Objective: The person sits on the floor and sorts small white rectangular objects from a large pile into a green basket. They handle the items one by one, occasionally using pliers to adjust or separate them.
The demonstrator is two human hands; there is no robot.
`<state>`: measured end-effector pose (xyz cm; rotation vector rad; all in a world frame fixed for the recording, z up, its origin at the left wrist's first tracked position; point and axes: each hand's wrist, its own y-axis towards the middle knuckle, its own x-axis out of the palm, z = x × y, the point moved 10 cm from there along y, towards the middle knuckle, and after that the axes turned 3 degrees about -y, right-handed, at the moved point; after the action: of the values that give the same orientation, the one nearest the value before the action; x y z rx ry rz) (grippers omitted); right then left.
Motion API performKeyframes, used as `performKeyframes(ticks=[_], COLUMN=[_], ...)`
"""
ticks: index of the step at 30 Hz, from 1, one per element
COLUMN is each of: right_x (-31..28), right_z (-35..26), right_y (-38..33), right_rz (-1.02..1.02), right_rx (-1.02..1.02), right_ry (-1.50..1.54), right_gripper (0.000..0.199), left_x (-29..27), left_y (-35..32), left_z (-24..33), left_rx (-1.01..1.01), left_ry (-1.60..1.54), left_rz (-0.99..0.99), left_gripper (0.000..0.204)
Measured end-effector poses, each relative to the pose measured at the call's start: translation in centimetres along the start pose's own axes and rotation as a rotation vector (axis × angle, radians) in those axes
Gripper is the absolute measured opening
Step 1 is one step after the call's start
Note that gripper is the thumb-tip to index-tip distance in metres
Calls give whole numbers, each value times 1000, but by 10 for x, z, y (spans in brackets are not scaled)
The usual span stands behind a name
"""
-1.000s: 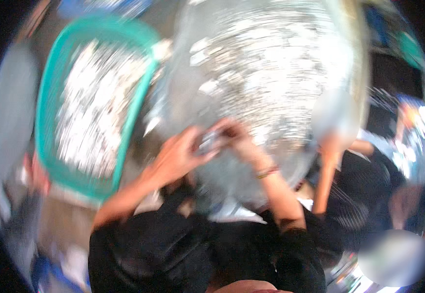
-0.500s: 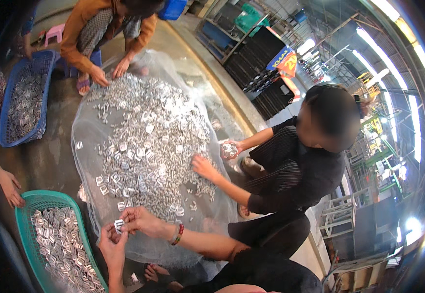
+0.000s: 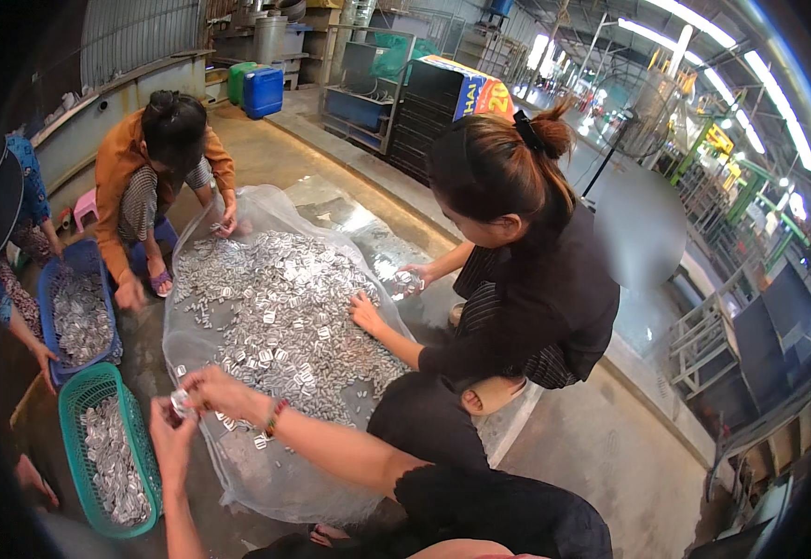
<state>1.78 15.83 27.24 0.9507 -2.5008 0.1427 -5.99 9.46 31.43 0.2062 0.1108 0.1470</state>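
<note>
In front of me a heap of small silver metal pieces [image 3: 279, 289], many of them slotted like buckles, lies on a pale mesh sheet [image 3: 284, 489]. My left hand [image 3: 172, 433] pinches one slotted metal buckle [image 3: 180, 402] at the heap's near left edge. Fingers of my right hand [image 3: 225, 391] close on the same buckle from the right; a beaded bracelet circles that wrist. Just left of my hands stands a green basket [image 3: 63, 415] holding many similar buckles.
A co-worker in black [image 3: 536, 279] crouches at the right, one hand on the heap, the other holding several pieces. Another in orange [image 3: 116, 154] sits at the far side. At the left, a person's hands touch a blue basket [image 3: 47, 298] of pieces. Blue and green containers [image 3: 264, 93] stand behind.
My view has turned. Both my hands still hold the buckle. The blue basket now stands close to the green one. The co-worker in orange has drawn one hand off the heap.
</note>
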Motion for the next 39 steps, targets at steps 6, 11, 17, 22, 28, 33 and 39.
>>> performKeyframes(ticks=[6,11,17,22,28,33,39], right_x=[36,1,-87,-100,-115,-130,-130], right_z=[-166,-190,-138,-104,-67,-53,-24], right_y=[22,8,-24,-23,-19,-23,-25], right_rz=[-79,38,155,22,32,11,75], right_rx=[-245,-267,-84,20,287,378,414], right_ry=[-272,-451,-408,-345,-161,-387,-343], right_gripper=[14,13,13,13,14,13,13], left_x=[12,39,113,126,128,126,125], left_y=[64,89,79,61,63,53,39], left_z=[111,87,19,-2,-42,-65,-72], left_rx=[181,66,-135,-286,-370,-447,-538], left_ry=[-98,-105,-185,-332,-430,-251,-373], left_rz=[104,56,41,35,-10,8,16], left_gripper=[27,27,28,32,36,21,23])
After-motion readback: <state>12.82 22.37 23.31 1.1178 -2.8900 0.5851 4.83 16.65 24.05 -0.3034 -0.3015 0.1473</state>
